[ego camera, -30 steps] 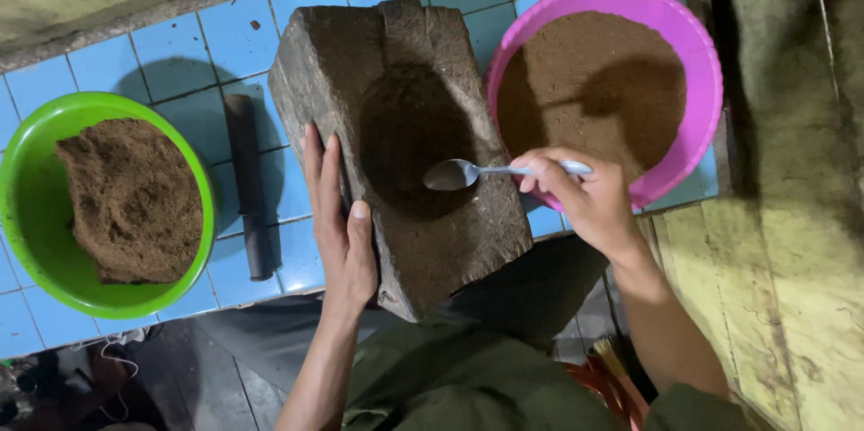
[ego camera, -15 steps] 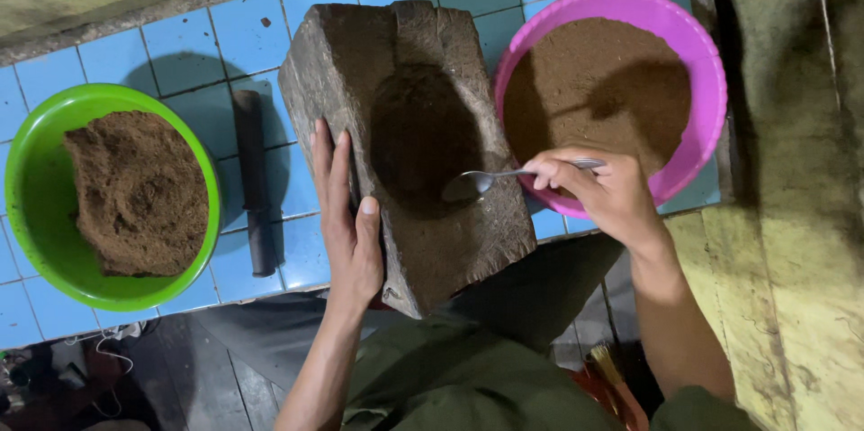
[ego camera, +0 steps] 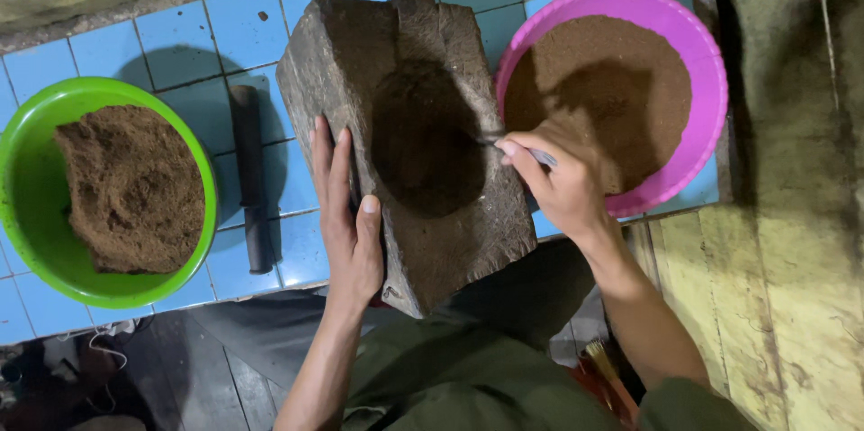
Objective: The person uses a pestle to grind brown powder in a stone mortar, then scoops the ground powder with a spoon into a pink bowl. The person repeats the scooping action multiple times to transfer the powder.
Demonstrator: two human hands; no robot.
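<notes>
A rough stone mortar block (ego camera: 450,242) with a dark hollow (ego camera: 423,139) of brown powder lies on the blue tiled floor. My left hand (ego camera: 346,219) rests flat along the block's left side, fingers spread against the stone. My right hand (ego camera: 558,179) grips a metal spoon (ego camera: 543,157) by its handle. The spoon's bowl dips into the right edge of the hollow and is mostly hidden. Right of the block sits a pink bowl (ego camera: 711,80) of fine brown powder.
A green bowl (ego camera: 27,188) holding a clump of coarse brown material stands at the left. A dark cylindrical pestle (ego camera: 250,175) lies on the blue tiles (ego camera: 180,35) between the green bowl and the stone. A yellowish wall or step (ego camera: 792,260) runs along the right.
My right hand has turned and drawn the spoon rightward, from the middle of the hollow to its right edge; the spoon's bowl is now hidden. My left hand stays on the stone.
</notes>
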